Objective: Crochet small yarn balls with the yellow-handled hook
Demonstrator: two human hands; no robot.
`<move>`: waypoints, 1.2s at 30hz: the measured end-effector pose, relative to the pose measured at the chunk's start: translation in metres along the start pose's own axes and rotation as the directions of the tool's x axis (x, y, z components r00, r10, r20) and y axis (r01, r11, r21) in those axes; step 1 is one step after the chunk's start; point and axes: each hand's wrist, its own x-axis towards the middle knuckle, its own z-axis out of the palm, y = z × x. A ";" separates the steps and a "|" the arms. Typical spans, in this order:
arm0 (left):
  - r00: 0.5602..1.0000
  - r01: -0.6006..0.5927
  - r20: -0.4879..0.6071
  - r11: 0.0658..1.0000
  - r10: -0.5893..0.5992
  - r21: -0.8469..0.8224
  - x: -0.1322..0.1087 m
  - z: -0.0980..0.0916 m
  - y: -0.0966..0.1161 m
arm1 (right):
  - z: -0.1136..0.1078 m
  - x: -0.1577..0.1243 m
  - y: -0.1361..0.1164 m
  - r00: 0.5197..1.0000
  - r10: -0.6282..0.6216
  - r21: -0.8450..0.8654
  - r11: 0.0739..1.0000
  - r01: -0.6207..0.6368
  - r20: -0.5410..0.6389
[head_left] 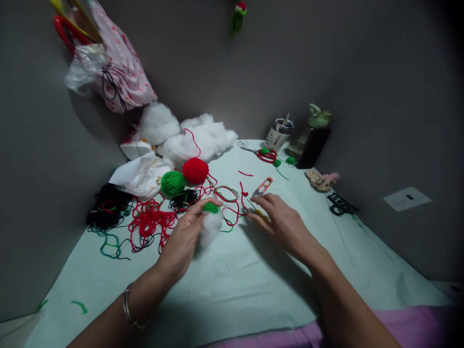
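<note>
My left hand (183,237) is closed round a small green crocheted piece (210,208) with a tuft of white stuffing (210,228) hanging from it. My right hand (281,217) rests low over the pale green cloth (235,285), fingers curled on a thin yellowish tool (258,211), apparently a crochet hook. Orange thread snips (262,187) lie just beyond its fingertips. A green yarn ball (173,183) and a red yarn ball (195,170) sit behind my left hand. Loose red and green strands (152,223) are tangled around them.
A heap of white stuffing (188,135) and a white bag (139,176) lie at the back left, black yarn (107,208) at the left. Red-handled scissors (263,154), a cup of tools (279,133) and a green bottle (315,121) stand at the back. A pink bag (119,67) hangs on the wall.
</note>
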 end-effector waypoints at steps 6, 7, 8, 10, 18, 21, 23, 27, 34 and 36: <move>0.995 -0.034 0.100 0.999 0.031 0.026 -0.003 0.005 -0.014 | 0.027 -0.006 -0.042 0.962 -0.219 0.801 0.599 0.000 0.163; 0.996 -0.027 0.090 0.999 0.025 0.020 -0.003 0.005 -0.015 | 0.028 -0.006 -0.044 0.944 -0.241 0.821 0.569 -0.051 0.226; 0.997 -0.019 0.074 1.000 0.018 0.012 -0.002 0.004 -0.014 | 0.028 -0.006 -0.044 0.936 -0.238 0.823 0.563 -0.083 0.258; 0.999 -0.016 0.031 1.000 0.016 0.002 -0.002 0.002 -0.013 | 0.024 -0.004 -0.040 0.968 -0.162 0.809 0.584 -0.064 0.194; 0.995 -0.097 0.061 0.965 0.084 0.246 -0.006 0.005 -0.015 | 0.011 -0.006 -0.039 0.994 -0.074 0.993 0.082 0.083 -0.077; 0.990 -0.143 0.042 0.949 0.137 0.280 -0.008 0.006 -0.016 | 0.015 -0.004 -0.041 0.994 0.112 0.993 0.116 -0.006 -0.007; 0.983 -0.184 0.035 0.934 0.182 0.306 -0.009 0.006 -0.017 | 0.017 -0.002 -0.041 0.988 0.141 0.962 0.253 -0.099 0.064; 0.977 -0.211 0.038 0.919 0.210 0.334 -0.009 0.006 -0.020 | 0.019 -0.002 -0.044 0.972 -0.059 0.886 0.427 -0.182 0.228; 0.993 -0.098 0.088 0.957 0.076 0.272 -0.011 0.009 -0.017 | 0.025 -0.001 -0.049 0.994 0.085 0.778 0.620 -0.102 0.062; 0.992 -0.077 0.113 0.961 0.048 0.267 -0.012 0.010 -0.015 | 0.026 -0.001 -0.049 0.993 0.108 0.764 0.637 -0.102 0.043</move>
